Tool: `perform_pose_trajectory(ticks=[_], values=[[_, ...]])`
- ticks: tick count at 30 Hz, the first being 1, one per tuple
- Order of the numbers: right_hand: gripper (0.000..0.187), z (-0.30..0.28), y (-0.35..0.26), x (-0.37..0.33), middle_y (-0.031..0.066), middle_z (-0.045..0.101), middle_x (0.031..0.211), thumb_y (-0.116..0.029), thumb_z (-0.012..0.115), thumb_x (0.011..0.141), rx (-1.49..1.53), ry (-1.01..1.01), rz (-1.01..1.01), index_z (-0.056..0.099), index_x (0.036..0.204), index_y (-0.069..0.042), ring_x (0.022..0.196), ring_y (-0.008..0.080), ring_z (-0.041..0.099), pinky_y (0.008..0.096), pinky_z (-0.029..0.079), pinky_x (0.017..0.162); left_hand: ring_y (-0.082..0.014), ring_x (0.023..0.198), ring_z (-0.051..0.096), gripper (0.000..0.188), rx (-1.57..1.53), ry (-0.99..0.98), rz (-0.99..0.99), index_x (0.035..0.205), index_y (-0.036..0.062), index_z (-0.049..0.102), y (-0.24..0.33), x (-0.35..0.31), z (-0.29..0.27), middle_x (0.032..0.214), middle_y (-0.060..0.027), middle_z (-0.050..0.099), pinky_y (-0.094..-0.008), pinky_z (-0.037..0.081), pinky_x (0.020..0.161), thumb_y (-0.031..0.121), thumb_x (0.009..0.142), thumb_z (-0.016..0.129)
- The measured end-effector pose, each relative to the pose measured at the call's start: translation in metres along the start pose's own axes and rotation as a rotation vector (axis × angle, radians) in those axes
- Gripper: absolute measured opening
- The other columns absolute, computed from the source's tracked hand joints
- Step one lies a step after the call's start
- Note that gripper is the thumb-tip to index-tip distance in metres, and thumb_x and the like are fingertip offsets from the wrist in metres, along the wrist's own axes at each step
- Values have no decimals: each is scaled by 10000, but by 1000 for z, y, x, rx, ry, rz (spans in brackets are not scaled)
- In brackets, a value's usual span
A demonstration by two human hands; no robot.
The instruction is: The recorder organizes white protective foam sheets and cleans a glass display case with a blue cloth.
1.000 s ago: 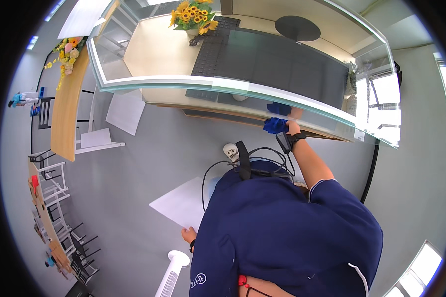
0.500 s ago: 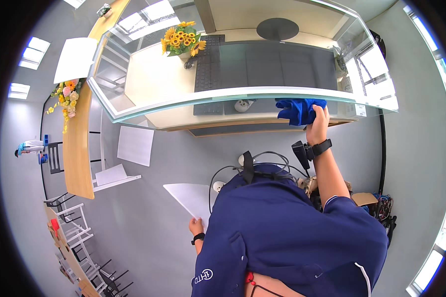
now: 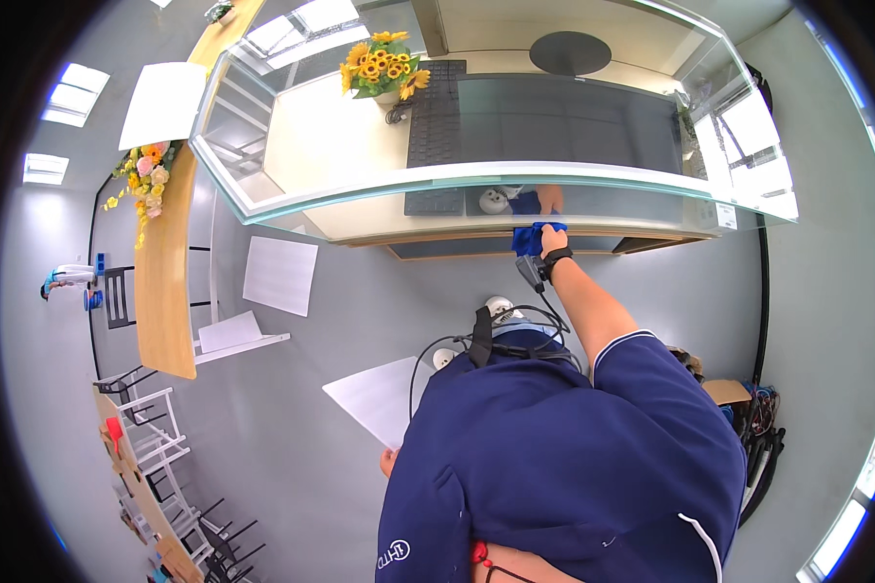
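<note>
Pressing a blue cloth against the glass panel, my right hand is stretched out ahead of me at the end of a straight arm, a dark band on the wrist. The fingers look curled over the bunched cloth, clamping it flat to the pane; how tightly they close I cannot make out at this size. The cloth lies directly under and just left of that hand, touching the lower strip of the pane where it meets the wooden counter edge. The pane's long axis runs left to right across my view, so the unwiped length stretches away to my left and, shorter, to my right. My right hand is the one on the glass; my left hand hangs low by my hip, well apart from it, fingers mostly hidden by my navy shirt, apparently touching a white sheet. Sunflowers stand behind the glass.
</note>
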State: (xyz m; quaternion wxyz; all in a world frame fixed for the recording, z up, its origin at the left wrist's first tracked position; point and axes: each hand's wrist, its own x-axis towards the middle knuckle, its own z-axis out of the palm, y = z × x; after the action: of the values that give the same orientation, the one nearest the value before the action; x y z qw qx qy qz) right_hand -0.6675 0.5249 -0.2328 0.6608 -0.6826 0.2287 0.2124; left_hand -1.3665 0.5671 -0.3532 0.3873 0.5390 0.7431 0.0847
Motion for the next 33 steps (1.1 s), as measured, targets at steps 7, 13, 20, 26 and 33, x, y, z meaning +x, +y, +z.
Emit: perform_pose_trajectory(ticks=[7,13,20,26,33], values=[[108,-18,-66,-50,59,520,731,-48,483,710,391,-123,-172,509,814,-32,648,166,513,301,430,589,-120,631,511,210,-114,-30,1,874,-58,524,10,-10,14,694,-69,556,-261,427,567,82,719,555],[102,-28,-174,-153,4,520,794,-65,440,778,516,-377,-324,508,854,-56,741,101,491,231,398,656,-155,623,530,223,186,-148,105,871,-52,540,5,-9,18,693,-100,567,-270,430,588,94,703,526],[161,-26,-151,-141,-11,516,865,-49,434,800,467,-306,-525,515,937,-65,815,90,471,224,367,731,-178,716,569,251,-77,-150,71,918,-54,530,170,-55,2,821,-120,596,-274,437,663,96,717,524],[205,7,-96,-118,2,538,900,-49,475,772,242,-406,-491,519,969,-17,809,82,466,203,344,741,-177,747,570,254,-182,-157,-32,973,-58,497,175,-87,-12,853,-125,589,-279,438,685,55,746,509],[75,30,-8,-48,23,540,786,-32,504,740,131,-354,-114,521,813,-40,718,115,500,248,396,654,-177,750,562,241,-154,-124,-154,964,-66,490,176,-118,-23,850,-131,580,-277,437,684,39,747,504]])
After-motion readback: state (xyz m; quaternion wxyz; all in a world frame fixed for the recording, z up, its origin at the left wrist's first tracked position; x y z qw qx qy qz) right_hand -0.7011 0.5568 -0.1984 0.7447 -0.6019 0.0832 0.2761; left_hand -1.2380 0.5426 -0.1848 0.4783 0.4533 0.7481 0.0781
